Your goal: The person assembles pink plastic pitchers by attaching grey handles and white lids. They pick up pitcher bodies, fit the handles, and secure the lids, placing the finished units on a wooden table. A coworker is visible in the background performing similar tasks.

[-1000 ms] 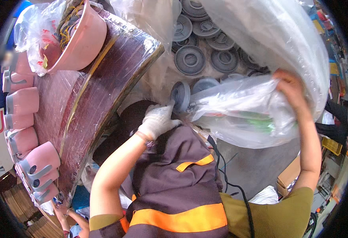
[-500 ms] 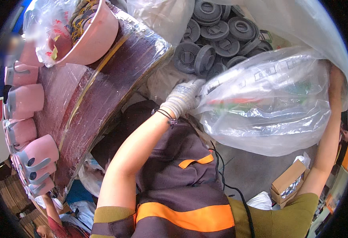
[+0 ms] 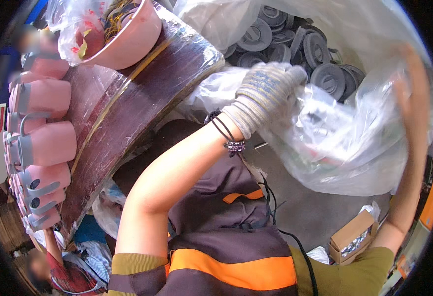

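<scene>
My left hand (image 3: 271,91), in a striped knit glove, is closed on a gathered edge of a clear plastic bag (image 3: 342,165). The bag hangs crumpled between my two arms, partly smeared by motion. My right hand (image 3: 408,66) is at the bag's far right side; it is blurred and its fingers do not show clearly. Just beyond the bag lies a heap of dark grey round lids (image 3: 327,79) inside a large whitish plastic liner (image 3: 374,24).
To the left, a dark red tabletop (image 3: 142,106) carries a pink tub (image 3: 135,44) of stringy material and a row of pink cups (image 3: 53,143) with grey handles. An opened carton (image 3: 352,237) stands on the floor at lower right. Another person (image 3: 73,269) is at lower left.
My left hand has moved up and right with the bag's edge, over the near side of the lids. The bag has gone from stretched out to crumpled. My right hand has shifted upward.
</scene>
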{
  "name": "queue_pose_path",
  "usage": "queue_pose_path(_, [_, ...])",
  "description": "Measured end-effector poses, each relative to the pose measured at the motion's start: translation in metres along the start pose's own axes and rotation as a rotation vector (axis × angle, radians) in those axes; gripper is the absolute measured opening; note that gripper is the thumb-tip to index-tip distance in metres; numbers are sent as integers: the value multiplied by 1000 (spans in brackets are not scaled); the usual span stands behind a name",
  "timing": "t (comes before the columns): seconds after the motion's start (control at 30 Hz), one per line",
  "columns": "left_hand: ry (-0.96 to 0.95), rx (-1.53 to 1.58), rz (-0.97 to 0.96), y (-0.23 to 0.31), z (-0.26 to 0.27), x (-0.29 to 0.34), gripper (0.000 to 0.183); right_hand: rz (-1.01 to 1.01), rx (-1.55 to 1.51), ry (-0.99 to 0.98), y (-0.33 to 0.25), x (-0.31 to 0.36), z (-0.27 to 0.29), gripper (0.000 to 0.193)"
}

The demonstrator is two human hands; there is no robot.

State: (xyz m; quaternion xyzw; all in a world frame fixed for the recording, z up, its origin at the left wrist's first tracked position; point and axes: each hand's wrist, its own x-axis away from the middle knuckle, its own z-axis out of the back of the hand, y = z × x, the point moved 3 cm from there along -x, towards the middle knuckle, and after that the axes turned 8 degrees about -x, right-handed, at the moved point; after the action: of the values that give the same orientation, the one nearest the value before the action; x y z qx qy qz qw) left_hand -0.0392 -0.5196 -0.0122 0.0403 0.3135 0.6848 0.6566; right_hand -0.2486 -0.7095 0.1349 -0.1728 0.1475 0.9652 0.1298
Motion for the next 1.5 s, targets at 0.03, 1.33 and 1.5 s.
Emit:
queue_pose_path(0.03, [-82,21,38,-7,-2,9,27,-64,-325,-120,-92,-12,-5,65])
queue_pose_path(1.33, [-281,-627,160,-119,29,53,72,-1036,-177,375,217,-34,-261,30])
queue_pose_path(1.5, [-314,-594,181,-119,29,53,71,-604,-561,493,53,-90,-262,27])
